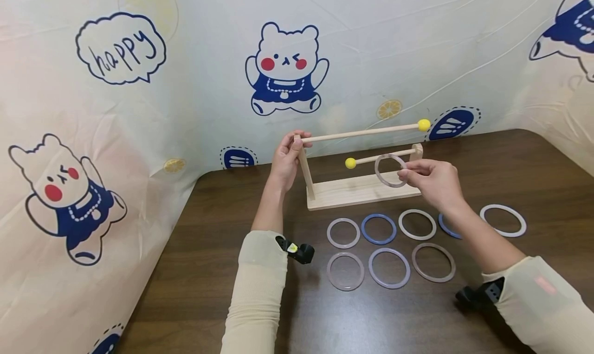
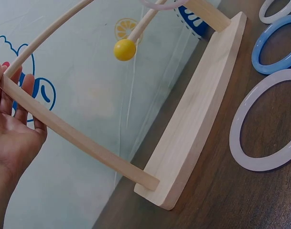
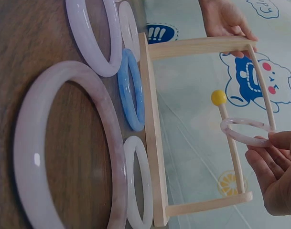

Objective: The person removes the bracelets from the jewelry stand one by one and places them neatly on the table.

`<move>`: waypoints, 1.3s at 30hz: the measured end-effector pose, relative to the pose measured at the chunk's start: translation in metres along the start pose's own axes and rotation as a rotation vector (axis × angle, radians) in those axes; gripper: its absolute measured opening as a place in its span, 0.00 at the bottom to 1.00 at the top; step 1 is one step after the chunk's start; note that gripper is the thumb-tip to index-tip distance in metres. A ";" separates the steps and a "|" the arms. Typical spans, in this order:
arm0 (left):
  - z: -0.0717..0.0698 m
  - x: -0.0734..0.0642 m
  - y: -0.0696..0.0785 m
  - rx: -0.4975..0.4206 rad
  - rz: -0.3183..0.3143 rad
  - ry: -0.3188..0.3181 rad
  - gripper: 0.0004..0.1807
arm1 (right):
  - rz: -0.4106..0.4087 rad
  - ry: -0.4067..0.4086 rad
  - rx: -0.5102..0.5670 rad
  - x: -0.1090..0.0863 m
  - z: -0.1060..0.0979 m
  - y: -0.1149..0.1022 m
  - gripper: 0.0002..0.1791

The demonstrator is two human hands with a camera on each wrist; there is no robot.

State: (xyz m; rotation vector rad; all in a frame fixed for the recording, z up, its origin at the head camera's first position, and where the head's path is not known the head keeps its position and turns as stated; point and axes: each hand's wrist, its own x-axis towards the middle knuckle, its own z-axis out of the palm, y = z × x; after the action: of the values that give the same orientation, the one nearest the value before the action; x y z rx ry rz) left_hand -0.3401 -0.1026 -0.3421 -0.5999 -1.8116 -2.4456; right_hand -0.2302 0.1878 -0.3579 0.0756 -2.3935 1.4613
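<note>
At the back of the table stands a wooden rack (image 1: 362, 190) with two posts and two rods tipped by yellow balls. My left hand (image 1: 286, 159) holds the top of its left post (image 2: 73, 129), where the upper rod (image 1: 362, 133) begins. Between thumb and fingers, my right hand (image 1: 433, 181) pinches a pale pinkish bangle (image 3: 250, 141) by its right edge. The bangle is at the lower rod (image 3: 235, 162), inward of its yellow ball (image 1: 350, 163); the rod appears to pass through it.
Several bangles lie in two rows before the rack, including a blue bangle (image 1: 378, 242), a white bangle (image 1: 433, 233) and a brownish bangle (image 1: 436, 280). My right forearm partly covers another blue bangle (image 1: 446, 231). A printed cloth (image 1: 195, 112) hangs behind the brown table (image 1: 209, 292).
</note>
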 end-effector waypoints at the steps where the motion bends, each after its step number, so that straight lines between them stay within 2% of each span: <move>1: 0.000 0.000 0.000 0.003 0.000 0.001 0.08 | 0.004 -0.002 0.007 0.000 -0.001 0.001 0.15; 14: 0.000 -0.001 0.001 0.013 0.006 -0.004 0.08 | 0.064 -0.015 0.021 -0.008 -0.016 0.003 0.19; 24: 0.001 -0.002 0.002 0.003 0.009 -0.004 0.08 | 0.070 -0.034 0.039 -0.012 -0.022 0.003 0.18; 39: 0.001 -0.001 0.001 -0.010 0.014 -0.003 0.08 | 0.112 -0.096 0.081 -0.018 -0.037 0.010 0.20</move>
State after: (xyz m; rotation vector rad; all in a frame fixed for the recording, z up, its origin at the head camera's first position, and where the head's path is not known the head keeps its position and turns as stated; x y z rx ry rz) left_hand -0.3384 -0.1026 -0.3412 -0.6157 -1.7912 -2.4474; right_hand -0.2062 0.2220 -0.3563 0.0318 -2.4488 1.6411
